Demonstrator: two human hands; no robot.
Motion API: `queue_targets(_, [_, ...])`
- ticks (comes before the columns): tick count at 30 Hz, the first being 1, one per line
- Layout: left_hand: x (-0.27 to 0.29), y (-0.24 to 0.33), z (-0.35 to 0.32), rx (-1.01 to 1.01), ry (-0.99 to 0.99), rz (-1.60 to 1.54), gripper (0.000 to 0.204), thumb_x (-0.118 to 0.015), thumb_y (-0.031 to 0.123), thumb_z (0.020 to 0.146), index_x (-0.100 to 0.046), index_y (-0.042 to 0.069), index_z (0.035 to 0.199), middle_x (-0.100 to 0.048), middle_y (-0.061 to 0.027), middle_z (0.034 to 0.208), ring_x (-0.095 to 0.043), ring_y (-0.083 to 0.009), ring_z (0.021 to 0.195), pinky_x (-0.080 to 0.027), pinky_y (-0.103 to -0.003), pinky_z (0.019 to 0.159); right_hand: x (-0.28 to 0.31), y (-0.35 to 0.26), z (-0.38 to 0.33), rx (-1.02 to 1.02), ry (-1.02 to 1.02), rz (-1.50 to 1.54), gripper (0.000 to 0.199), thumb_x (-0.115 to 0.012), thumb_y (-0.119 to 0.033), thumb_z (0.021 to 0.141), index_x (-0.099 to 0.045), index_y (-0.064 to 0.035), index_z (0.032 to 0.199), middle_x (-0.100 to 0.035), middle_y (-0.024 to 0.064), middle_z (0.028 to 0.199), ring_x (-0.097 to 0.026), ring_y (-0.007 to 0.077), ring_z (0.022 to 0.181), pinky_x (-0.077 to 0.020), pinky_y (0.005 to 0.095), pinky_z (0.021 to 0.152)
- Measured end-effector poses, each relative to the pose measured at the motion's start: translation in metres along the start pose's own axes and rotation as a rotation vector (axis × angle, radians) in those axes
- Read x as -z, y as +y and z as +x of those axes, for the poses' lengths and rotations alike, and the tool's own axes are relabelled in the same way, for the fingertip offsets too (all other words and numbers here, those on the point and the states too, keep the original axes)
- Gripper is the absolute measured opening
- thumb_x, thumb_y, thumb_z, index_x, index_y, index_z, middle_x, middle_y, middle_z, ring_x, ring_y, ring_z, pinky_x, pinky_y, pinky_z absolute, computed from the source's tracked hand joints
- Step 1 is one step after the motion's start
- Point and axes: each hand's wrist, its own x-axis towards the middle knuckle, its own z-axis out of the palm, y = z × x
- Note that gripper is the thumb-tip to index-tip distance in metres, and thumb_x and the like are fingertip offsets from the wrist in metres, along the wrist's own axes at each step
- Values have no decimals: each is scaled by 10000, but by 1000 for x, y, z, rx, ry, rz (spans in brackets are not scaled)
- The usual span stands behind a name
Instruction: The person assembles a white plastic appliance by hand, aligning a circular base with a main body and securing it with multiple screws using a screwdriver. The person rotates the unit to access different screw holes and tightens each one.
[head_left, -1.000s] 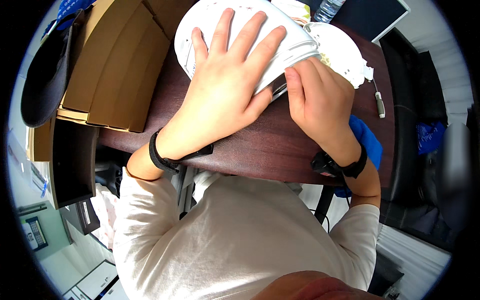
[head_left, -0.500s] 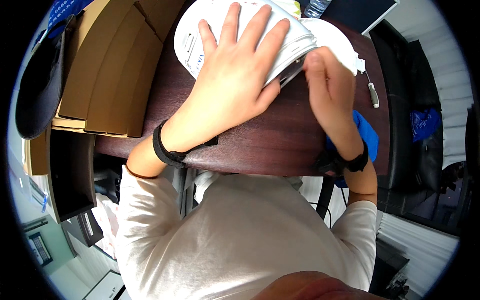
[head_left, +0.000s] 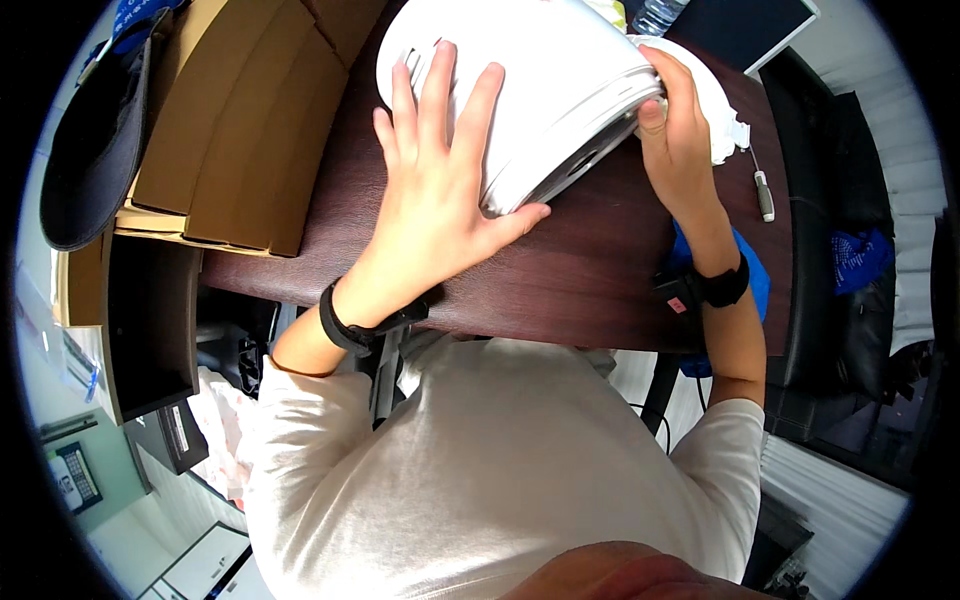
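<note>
**White appliance tilted up on the desk**

Since the earlier frames, the white appliance (head_left: 540, 90) has risen at its near edge, and my right hand (head_left: 675, 130) has moved from its underside to its right end. My left hand (head_left: 440, 190) remains flat on its top.

Positions below are given relative to the white appliance, which lies at the far centre of the dark wooden desk (head_left: 590, 270).

- Left hand: pressed open on the upper shell, fingers spread, thumb at the lower rim. It grasps nothing; it only presses down.
- Right hand: fingers curled over the right end, thumb against the ribbed seam, grasping the shell's edge.
- Right of the appliance: a crumpled white cloth (head_left: 715, 115), touching my right hand, and beyond it a small screwdriver (head_left: 762, 190) on the desk.
- Left of the appliance: stacked cardboard boxes (head_left: 240, 120), with a dark cap (head_left: 95, 150) past them.
- Near side: bare desk, then a blue cloth (head_left: 750, 275) beneath my right wrist.
</note>
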Motion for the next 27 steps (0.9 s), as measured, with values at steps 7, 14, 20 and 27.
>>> queue_targets(7, [-3, -10, 4, -52, 19, -118, 935, -755, 221, 675, -332, 130, 1505, -111, -330, 1553, -94, -670, 1352, -202, -690, 1083, -5, 1, -4, -86, 30, 32, 579, -413, -520, 1012, -518, -26, 1294, -592, 191, 1207, -630, 328, 1073, -504, 372, 895])
queue_targets(14, [12, -21, 23, -98, -26, -90, 870, -680, 178, 662, -403, 161, 1486, -216, -241, 1575, -182, -508, 1434, -184, -559, 1173, -20, 1, -12, -236, 96, 95, 591, -432, -542, 1001, -531, -21, 1261, -604, 174, 1155, -634, 291, 1021, -498, 360, 873])
queue_targets(20, [22, -33, 51, -162, -103, -164, 792, -672, 200, 657, -496, 214, 1429, -317, -189, 1555, -234, -495, 1425, -272, -576, 1140, -26, -1, -25, -383, 74, 162, 579, -405, -505, 1025, -468, 6, 1291, -603, 193, 1124, -626, 264, 995, -498, 364, 858])
queue_targets(27, [19, -38, 71, -170, -107, -321, 688, -764, 217, 704, -584, 180, 1367, -380, -203, 1522, -285, -397, 1442, -301, -504, 1141, -23, 4, -41, -574, 12, 308, 581, -411, -488, 1027, -412, 33, 1286, -589, 197, 1140, -598, 242, 1041, -491, 346, 887])
